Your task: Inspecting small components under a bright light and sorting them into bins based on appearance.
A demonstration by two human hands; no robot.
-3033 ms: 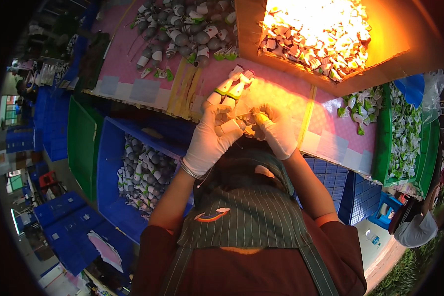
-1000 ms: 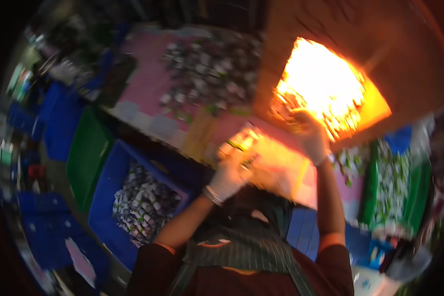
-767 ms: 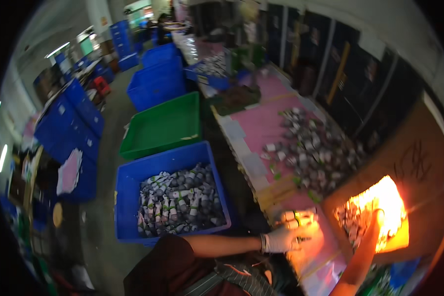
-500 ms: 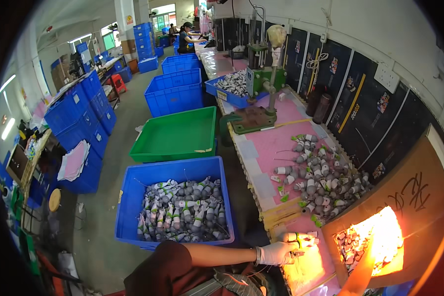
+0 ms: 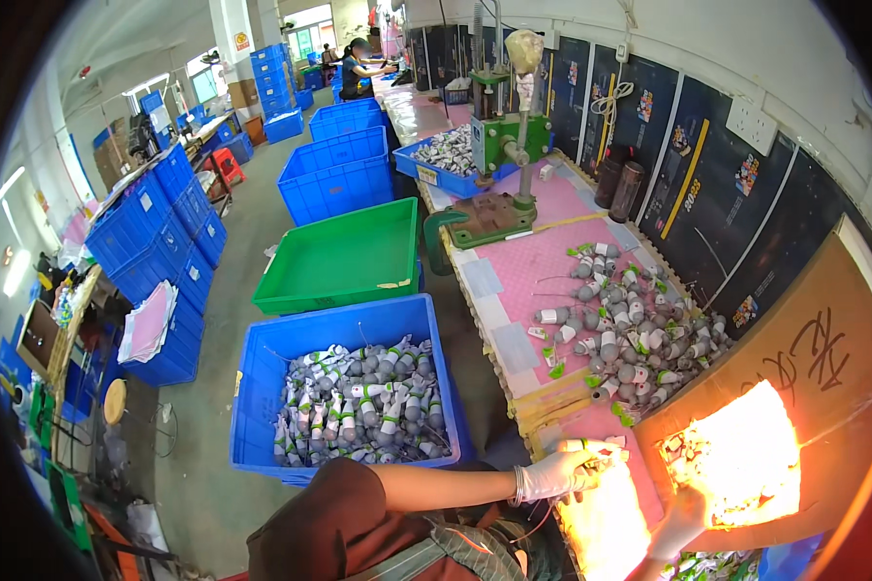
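Observation:
My left hand [image 5: 556, 476], in a white glove, is closed around a small white-and-grey part [image 5: 579, 445] with a green band, over the near end of the pink-covered bench. Glare washes out the part's right end. My right hand [image 5: 681, 523] is just outside the lower left corner of a brightly lit opening in a cardboard box [image 5: 824, 397]; its fingers are blurred by the light. Small pieces lie inside the opening, mostly lost in glare. Beyond my hands, a loose pile of similar grey-and-white parts [image 5: 635, 334] covers the bench.
To the left stands a blue crate [image 5: 242, 387] of the same parts, behind it a green tray [image 5: 344, 257] and further blue crates [image 5: 334, 179]. A green hand press [image 5: 499, 218] stands on the bench beside a blue bin [image 5: 436, 179]. A person [image 5: 358, 77] sits far back.
My right hand has drawn back from inside the lit opening toward its lower left edge. The left hand keeps hold of the part and has shifted slightly. The whole view has tilted a little.

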